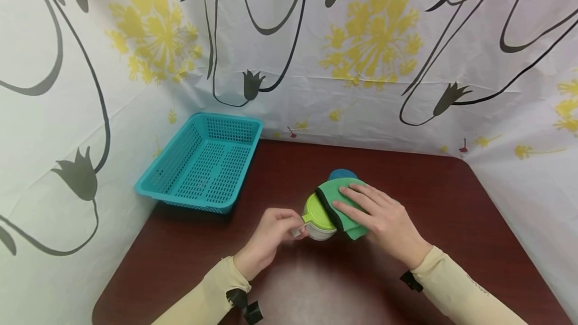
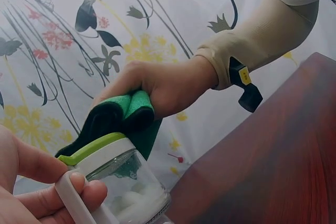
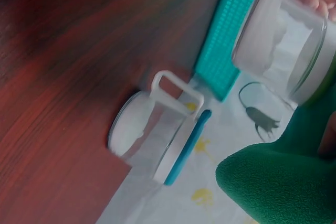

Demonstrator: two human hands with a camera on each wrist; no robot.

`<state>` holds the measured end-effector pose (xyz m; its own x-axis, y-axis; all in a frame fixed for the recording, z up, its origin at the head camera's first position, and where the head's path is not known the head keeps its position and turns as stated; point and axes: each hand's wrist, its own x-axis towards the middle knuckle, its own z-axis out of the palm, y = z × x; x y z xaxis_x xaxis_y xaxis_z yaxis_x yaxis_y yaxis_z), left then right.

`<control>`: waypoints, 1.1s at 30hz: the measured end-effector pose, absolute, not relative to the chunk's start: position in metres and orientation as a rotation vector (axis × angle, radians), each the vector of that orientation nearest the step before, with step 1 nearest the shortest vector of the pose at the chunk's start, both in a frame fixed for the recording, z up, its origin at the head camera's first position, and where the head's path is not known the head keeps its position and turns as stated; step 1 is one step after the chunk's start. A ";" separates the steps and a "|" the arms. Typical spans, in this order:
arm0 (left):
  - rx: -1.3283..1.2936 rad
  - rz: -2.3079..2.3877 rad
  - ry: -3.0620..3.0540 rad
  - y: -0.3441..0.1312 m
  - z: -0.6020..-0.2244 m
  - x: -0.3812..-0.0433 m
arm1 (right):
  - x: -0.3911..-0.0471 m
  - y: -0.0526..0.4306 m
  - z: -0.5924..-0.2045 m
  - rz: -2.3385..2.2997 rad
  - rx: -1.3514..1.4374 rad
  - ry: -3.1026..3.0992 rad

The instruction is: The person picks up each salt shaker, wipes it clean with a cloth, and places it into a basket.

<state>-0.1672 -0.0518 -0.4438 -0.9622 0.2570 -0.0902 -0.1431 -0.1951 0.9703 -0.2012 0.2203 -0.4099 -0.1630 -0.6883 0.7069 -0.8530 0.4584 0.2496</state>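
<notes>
My left hand (image 1: 273, 232) pinches the white handle (image 2: 73, 198) of a clear jar (image 2: 139, 190) with a lime-green lid (image 1: 318, 213). White contents show through its glass. My right hand (image 1: 388, 222) grips a folded green cloth (image 1: 342, 199) with a dark edge and lays it over part of the lid. The left wrist view shows the cloth bunched under the right fingers. Just behind, a second clear jar (image 3: 157, 135) with a white handle and blue lid (image 1: 341, 174) stands on the table, also with white contents; the cloth partly hides it in the head view.
A turquoise perforated basket (image 1: 180, 198) sits at the table's back left corner. The dark red-brown table (image 1: 429, 189) is bounded behind and at the sides by a white flower-patterned curtain (image 1: 289, 54).
</notes>
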 end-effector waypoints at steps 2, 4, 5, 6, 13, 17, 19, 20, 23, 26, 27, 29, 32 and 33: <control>0.135 2.240 1.809 -0.052 -0.444 -0.167 | -0.204 0.225 -0.412 0.264 1.274 -1.927; 0.135 2.234 1.817 -0.053 -0.444 -0.167 | -0.206 0.229 -0.413 0.260 1.263 -1.952; 0.136 2.231 1.822 -0.053 -0.444 -0.167 | -0.206 0.231 -0.414 0.258 1.260 -1.969; 0.136 2.229 1.825 -0.053 -0.444 -0.167 | -0.207 0.233 -0.415 0.256 1.257 -1.986; 0.134 2.235 1.811 -0.052 -0.444 -0.168 | -0.209 0.237 -0.414 0.311 1.229 -2.016; 0.126 2.239 1.795 -0.052 -0.445 -0.169 | -0.206 0.230 -0.406 0.362 1.225 -1.971; 0.119 2.239 1.794 -0.052 -0.446 -0.169 | -0.203 0.223 -0.400 0.380 1.237 -1.941; 0.117 2.237 1.797 -0.052 -0.446 -0.169 | -0.201 0.219 -0.397 0.386 1.248 -1.927; 0.114 2.232 1.801 -0.052 -0.446 -0.168 | -0.193 0.206 -0.390 0.389 1.276 -1.879; 0.119 2.221 1.813 -0.052 -0.447 -0.169 | -0.184 0.196 -0.388 0.362 1.306 -1.842; 0.121 2.220 1.815 -0.052 -0.447 -0.169 | -0.182 0.193 -0.388 0.349 1.318 -1.830; 0.128 2.225 1.813 -0.052 -0.446 -0.169 | -0.180 0.189 -0.390 0.320 1.344 -1.809; 0.140 2.234 1.813 -0.051 -0.447 -0.169 | -0.180 0.186 -0.395 0.285 1.367 -1.782; 0.141 2.235 1.814 -0.052 -0.447 -0.169 | -0.181 0.186 -0.396 0.281 1.371 -1.780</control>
